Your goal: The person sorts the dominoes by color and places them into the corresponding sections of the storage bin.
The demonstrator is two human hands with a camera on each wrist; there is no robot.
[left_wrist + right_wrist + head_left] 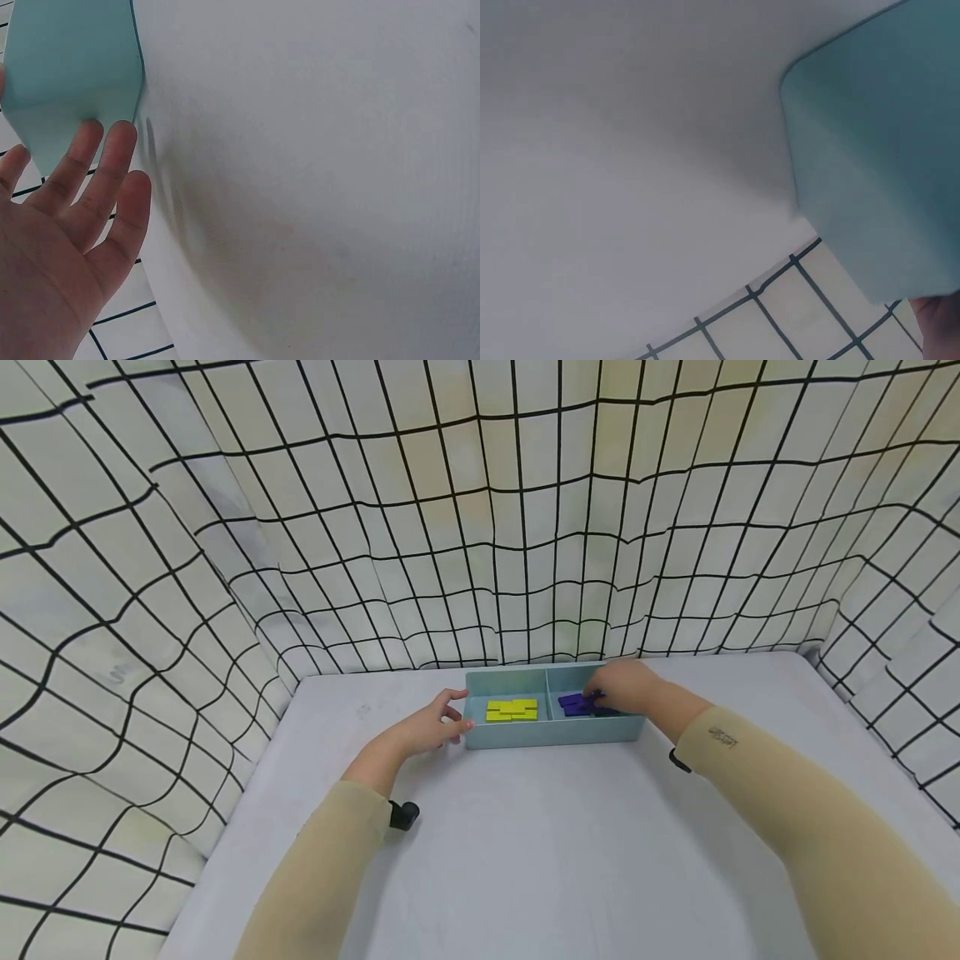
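Observation:
A pale blue-green box with two compartments stands near the table's far edge. Flat yellow pieces lie together in its left compartment, and flat purple pieces in the right one. At the box's left end is my left hand, fingers spread and loosely bent, thumb right at the front rim; the left wrist view has its fingertips beside the outer wall. My right hand reaches down into the right compartment, bent fingertips at the purple pieces. I cannot tell whether it pinches one.
A white table carries the box. Behind it and along both sides rises a pale wall with black netting. A dark wrist strap shows at the left sleeve, another strap at the right sleeve.

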